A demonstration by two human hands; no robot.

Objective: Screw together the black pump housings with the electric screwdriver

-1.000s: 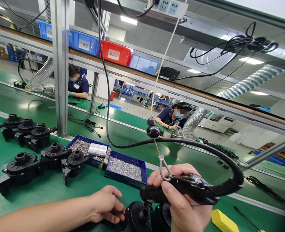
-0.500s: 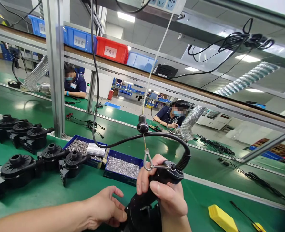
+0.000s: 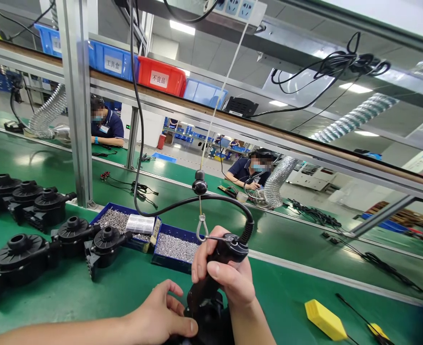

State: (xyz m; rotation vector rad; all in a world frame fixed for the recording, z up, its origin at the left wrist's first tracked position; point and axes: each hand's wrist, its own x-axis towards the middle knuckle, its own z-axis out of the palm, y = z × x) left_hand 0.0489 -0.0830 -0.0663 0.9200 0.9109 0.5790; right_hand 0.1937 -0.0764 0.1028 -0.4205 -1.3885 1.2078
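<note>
Landmark: blue tray of small silver hardware (image 3: 168, 262), on the green workbench (image 3: 286, 292).

Right hand (image 3: 233, 282): nearer the wearer than the tray, slightly to its right. Fingers wrapped around a black handheld tool (image 3: 229, 248), thumb along its side; grip closed. Tool stands tilted, lower end overlapping the black housing below; contact at the tip is hidden.

Left hand (image 3: 161, 311): nearer the wearer than the tray. Thumb lies against the black housing (image 3: 216, 328), index finger curved and raised; other fingers partly hidden, so whether it grips or only steadies cannot be told.

Black housing: one, partly covered by the hands and cut by the lower edge of view; nearer the wearer than the tray, slightly to its right.

Metal clip (image 3: 202, 225): one, joined to the tool, just above the tray's right end in view.

Screw tray (image 3: 137, 244): one, blue, touching or just beside the tray's left end; holds loose screws and a clear-topped pack (image 3: 140, 224).

Black blower units (image 3: 105, 247): six, all left of the tray.

Yellow-handled tool (image 3: 325, 318): one, well right of the tray.
</note>
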